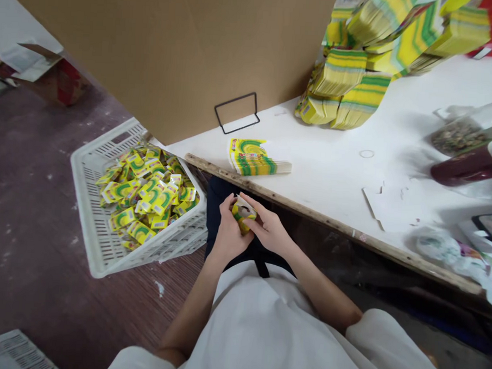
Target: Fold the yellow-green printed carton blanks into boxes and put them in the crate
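Note:
Between my two hands, over my lap and just off the table edge, is a small yellow and green carton [241, 210] with its end facing up and its grey inside showing. My left hand [230, 233] wraps round its left side. On the other side my right hand [270, 229] grips it with thumb and fingers at the upper end. A fanned stack of flat yellow and green cartons [253, 158] lies on the table right in front of my hands. To my left, a white plastic crate [90, 221] holds many filled-out small yellow cartons [151, 194].
A large brown cardboard box [203, 46] stands on the white table [320, 171], a black wire frame [236, 112] at its base. Bundles of flat cartons [348, 91] pile up behind. Rightward are a dark red cup [462, 168], a clear jug [460, 134] and a paper scrap [386, 207].

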Demonstrator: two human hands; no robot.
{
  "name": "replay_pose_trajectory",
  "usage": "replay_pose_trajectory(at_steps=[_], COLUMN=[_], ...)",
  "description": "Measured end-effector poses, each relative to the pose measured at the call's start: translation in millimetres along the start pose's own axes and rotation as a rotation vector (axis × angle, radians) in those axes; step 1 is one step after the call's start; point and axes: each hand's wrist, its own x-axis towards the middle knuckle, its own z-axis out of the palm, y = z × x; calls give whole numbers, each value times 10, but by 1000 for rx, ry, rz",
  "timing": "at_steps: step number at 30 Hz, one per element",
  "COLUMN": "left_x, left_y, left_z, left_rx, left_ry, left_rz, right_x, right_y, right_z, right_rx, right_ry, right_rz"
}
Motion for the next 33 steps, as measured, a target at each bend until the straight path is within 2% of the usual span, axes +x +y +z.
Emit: replay_pose_trajectory(at_steps=[3,5,10,15,17,19,23,25,29,33], left_x=[2,3,25,75,108,140,162,147,126,148], left_y=[-23,-28,-22,29,56,77,91,88,73,37], left_z=[7,-38,-181,-311,-364,-402,-426,-427,-447,-484], left_rx=[87,108,137,76,41,43,73,41,-35,-14], left_ry=[69,45,-44,-279,-337,-336,-306,-335,-383,-355], left_rz=[-48,-63,6,2,7,12,3,-29,-93,-95], right_x=[38,53,83,134,120,82,6,13,85,73], right_y=[29,65,105,-2,-36,-40,1,2,-46,-58], right_z=[-26,-53,-209,-532,-582,-542,-380,-372,-460,-449], right_rx=[-100,-188,-372,-410,-424,-457,-511,-499,-455,-432], right_ry=[130,128,-121,-345,-415,-396,-267,-284,-403,-324], right_rz=[-76,-136,-142,-115,-110,-103,-83,-84,-105,-90])
